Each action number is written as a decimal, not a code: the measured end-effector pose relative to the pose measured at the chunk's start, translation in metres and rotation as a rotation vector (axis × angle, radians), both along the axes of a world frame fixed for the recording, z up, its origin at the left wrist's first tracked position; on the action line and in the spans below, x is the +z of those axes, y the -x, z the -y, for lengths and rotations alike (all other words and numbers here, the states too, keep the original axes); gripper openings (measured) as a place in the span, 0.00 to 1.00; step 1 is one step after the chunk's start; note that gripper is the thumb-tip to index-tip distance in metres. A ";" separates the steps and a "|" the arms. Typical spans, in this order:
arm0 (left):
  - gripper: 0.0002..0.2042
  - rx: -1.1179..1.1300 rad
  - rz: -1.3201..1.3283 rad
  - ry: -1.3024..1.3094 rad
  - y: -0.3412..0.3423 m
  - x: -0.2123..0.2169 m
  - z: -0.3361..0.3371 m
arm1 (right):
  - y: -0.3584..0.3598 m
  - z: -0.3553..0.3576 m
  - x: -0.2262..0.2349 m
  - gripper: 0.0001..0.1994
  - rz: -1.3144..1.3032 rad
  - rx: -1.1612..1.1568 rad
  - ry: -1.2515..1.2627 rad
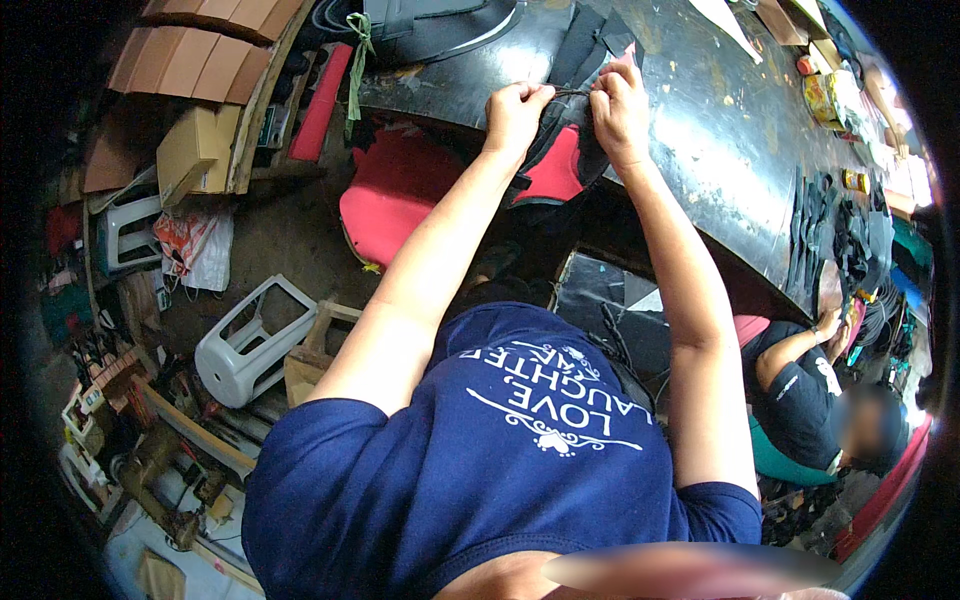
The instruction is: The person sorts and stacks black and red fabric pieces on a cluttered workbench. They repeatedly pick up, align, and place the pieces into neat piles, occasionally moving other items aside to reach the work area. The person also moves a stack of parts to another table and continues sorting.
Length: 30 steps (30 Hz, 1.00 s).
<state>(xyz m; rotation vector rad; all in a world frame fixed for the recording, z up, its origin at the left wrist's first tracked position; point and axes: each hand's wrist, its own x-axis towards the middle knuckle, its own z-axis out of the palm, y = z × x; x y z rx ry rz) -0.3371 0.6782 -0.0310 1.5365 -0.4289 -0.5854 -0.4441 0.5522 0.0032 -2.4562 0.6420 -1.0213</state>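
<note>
Cord, thin, dark and nearly straight, ran from the left hand to the right hand, each grip pinched closed on it, near the edge of a glossy black counter. Black-edged red material showed just below. Well left stood a tan cardboard box; rightward, a yellow-patterned container and small yellow tin, all contents indistinct.

Navy shirt: white words, legible, below fingers.
Yellow container: label right of fingers, too small to read.
Co-worker's shirt: white print, lower right of fingers, unreadable.
</note>
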 end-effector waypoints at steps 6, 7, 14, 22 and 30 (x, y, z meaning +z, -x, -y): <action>0.07 0.043 0.140 -0.117 0.008 -0.020 -0.009 | 0.040 0.018 -0.040 0.11 -0.167 -0.186 -0.228; 0.07 0.054 0.258 -0.088 0.012 -0.023 -0.007 | 0.045 0.013 -0.047 0.12 -0.174 -0.174 -0.311; 0.14 0.040 0.143 -0.120 0.031 -0.012 0.004 | 0.068 -0.059 -0.019 0.31 0.255 -0.077 -1.319; 0.43 -0.274 -0.348 0.290 0.122 0.102 -0.032 | 0.144 -0.088 0.082 0.46 0.230 0.025 -1.170; 0.50 -0.940 -0.390 0.406 0.251 0.195 -0.086 | 0.318 -0.184 0.158 0.69 0.631 -0.033 -1.064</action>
